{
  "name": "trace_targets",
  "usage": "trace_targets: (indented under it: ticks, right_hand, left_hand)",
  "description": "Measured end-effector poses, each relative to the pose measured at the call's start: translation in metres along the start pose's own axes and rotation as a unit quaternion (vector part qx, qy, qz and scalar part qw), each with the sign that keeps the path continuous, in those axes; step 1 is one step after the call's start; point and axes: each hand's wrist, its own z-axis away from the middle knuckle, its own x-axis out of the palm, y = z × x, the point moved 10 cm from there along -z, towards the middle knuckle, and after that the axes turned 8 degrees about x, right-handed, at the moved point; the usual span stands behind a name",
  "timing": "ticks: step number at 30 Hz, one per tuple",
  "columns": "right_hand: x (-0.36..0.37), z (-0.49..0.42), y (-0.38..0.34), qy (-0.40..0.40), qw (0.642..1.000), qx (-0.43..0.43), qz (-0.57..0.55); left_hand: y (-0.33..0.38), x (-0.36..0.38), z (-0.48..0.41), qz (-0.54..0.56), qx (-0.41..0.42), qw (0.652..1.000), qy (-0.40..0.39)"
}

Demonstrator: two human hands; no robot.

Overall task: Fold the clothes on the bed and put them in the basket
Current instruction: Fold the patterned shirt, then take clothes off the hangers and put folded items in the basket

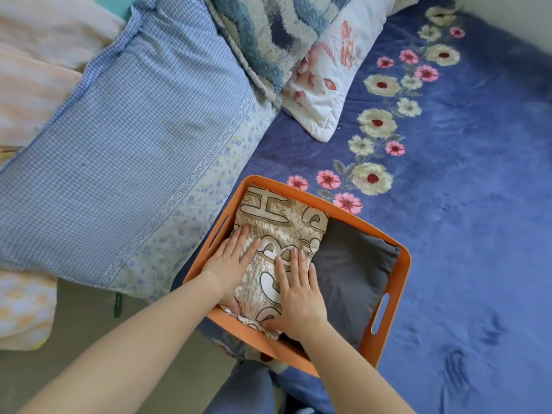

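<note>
Nearest us, at the near wall of the orange basket (263,342), both hands lay flat on the folded beige lettered garment (283,231). The left hand (230,258) was by the basket's left wall and the right hand (298,291) mid-basket, fingers straight and close together, pressing, not gripping. The garment sat in the basket's left half, touching a folded grey garment (355,270) that filled the right half. Our read: soft, light and limp, no breakage risk, but the fold will spring open if lifted by one edge, so we'd take it from both short ends, palms under. Beyond the basket was the blue floral blanket (463,204). We saw no loose clothes there. Far left of the basket was a checked pillow (134,144).
</note>
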Motion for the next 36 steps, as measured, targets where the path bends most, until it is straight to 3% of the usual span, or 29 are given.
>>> trace_targets:
  ticks: [6, 9, 13, 19, 24, 28, 36]
  right_hand:
    - [-0.027, 0.039, 0.019, 0.033, 0.997, -0.038, -0.065]
    - [-0.038, 0.080, 0.051, 0.072, 0.992, -0.008, -0.104]
    - [-0.036, 0.141, 0.111, 0.088, 0.986, 0.065, -0.129]
    - [-0.007, 0.269, 0.225, 0.129, 0.962, 0.183, -0.159]
    - [0.066, 0.414, 0.331, 0.144, 0.922, 0.306, -0.187]
    - [0.128, 0.545, 0.406, 0.144, 0.874, 0.413, -0.210]
    - [0.202, 0.729, 0.514, 0.138, 0.798, 0.546, -0.213]
  left_hand:
    - [0.016, -0.010, 0.028, 0.104, -0.099, 0.990, -0.005]
    - [0.047, -0.018, 0.048, 0.166, -0.118, 0.979, 0.021]
    - [0.110, -0.045, 0.056, 0.159, -0.087, 0.983, 0.042]
    - [0.286, -0.134, 0.057, 0.078, 0.039, 0.987, 0.135]
    - [0.488, -0.170, 0.084, 0.004, 0.164, 0.970, 0.179]
    - [0.648, -0.179, 0.115, -0.051, 0.277, 0.938, 0.201]
    - [0.884, -0.206, 0.172, -0.142, 0.430, 0.859, 0.238]
